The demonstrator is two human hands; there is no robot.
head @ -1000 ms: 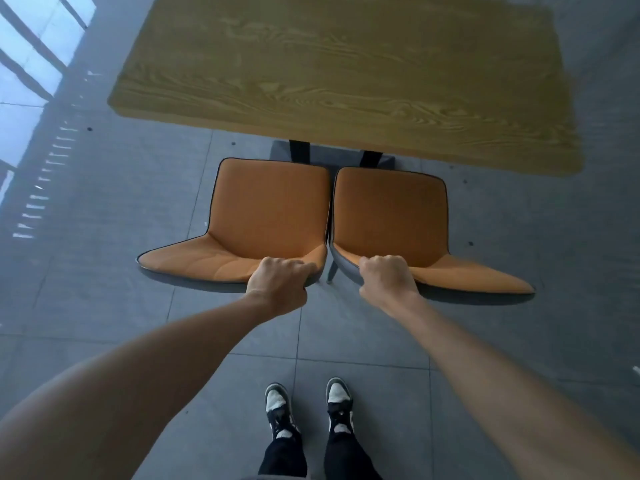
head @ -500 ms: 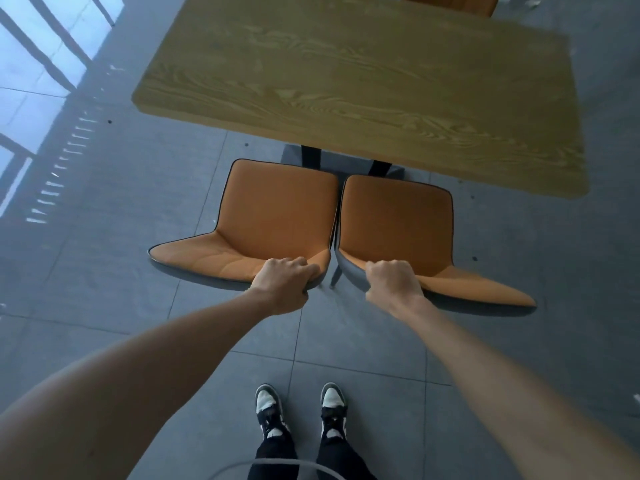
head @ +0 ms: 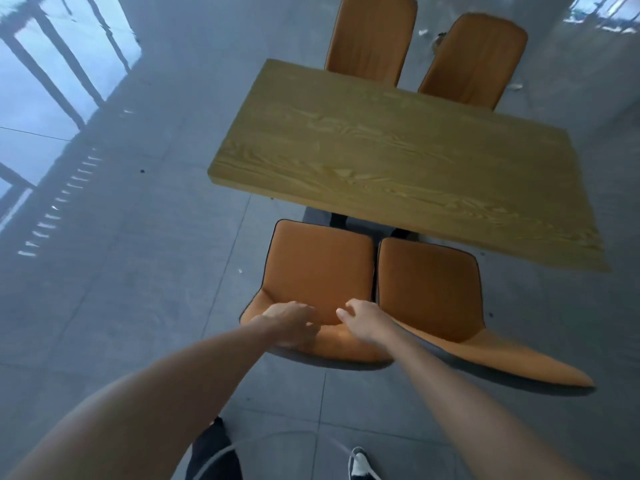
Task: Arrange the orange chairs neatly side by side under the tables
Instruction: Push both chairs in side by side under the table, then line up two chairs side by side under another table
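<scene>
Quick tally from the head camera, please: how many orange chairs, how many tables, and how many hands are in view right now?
Orange chairs: 4 (near left, near right, far left, far right)
Wooden table: 1
Hands: 2 (left hand, right hand)
Total: 7

A person's two bare forearms are showing with no sleeves on them, ending in the left hand (head: pixel 291 325) and right hand (head: pixel 363 322). They are wearing black trousers (head: pixel 214 455) and a black-and-white sneaker (head: pixel 360 465) with white laces.
</scene>
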